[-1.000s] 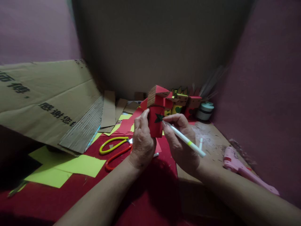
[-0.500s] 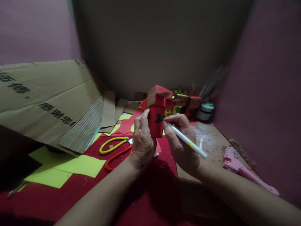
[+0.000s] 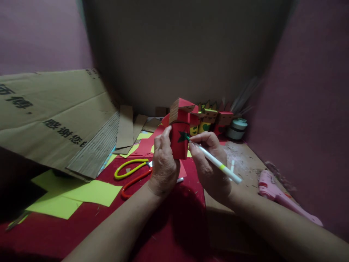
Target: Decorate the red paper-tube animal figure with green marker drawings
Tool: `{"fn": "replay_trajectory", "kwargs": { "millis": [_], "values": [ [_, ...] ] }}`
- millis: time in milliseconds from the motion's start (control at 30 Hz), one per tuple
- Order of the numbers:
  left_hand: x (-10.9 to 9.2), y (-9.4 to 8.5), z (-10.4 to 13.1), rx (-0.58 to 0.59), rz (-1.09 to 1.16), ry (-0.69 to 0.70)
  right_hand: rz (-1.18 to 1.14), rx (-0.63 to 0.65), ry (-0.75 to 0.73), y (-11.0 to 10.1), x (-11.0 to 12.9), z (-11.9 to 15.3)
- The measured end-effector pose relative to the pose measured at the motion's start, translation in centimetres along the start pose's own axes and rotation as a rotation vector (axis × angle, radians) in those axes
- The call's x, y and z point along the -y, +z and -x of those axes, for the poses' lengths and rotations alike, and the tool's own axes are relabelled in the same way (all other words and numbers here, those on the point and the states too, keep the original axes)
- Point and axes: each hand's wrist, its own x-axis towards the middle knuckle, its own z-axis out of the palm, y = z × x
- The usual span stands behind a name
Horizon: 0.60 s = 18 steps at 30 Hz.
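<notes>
My left hand [image 3: 165, 162] is wrapped round the left side of a red paper figure [image 3: 180, 147], which stands upright above the cloth. The figure has a boxy cardboard-and-red top, and a dark green star shape [image 3: 182, 137] marks its front. In my right hand [image 3: 211, 160] is a white marker [image 3: 215, 161] with a yellow-green band, pinched near its green tip. That tip is at the right edge of the star; whether it touches the paper is hard to tell. Yellow-and-red-handled scissors [image 3: 133, 173] lie beside my left wrist, their blades partly hidden.
Several yellow and red figures [image 3: 208, 122] stand at the back, beside a pale teal container [image 3: 237, 129]. A pink glue gun [image 3: 280, 196] lies at the right. Large cardboard [image 3: 54, 116] leans at the left above yellow paper sheets [image 3: 94, 193]. Red cloth [image 3: 174, 233] covers the front.
The marker tip now sits slightly off the star's right side, with more green tip showing. My left hand and the red figure have shifted slightly left.
</notes>
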Motion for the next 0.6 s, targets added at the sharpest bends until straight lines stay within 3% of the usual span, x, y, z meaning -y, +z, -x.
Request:
{"fn": "replay_trajectory", "kwargs": {
  "millis": [300, 600],
  "values": [
    [0.17, -0.06, 0.12, 0.013, 0.008, 0.032, -0.044, 0.063, 0.015, -0.12, -0.21, 0.21],
    [-0.08, -0.20, -0.03, 0.000, -0.007, 0.004, -0.058, -0.012, 0.030, 0.03, -0.09, -0.06]
  ]
}}
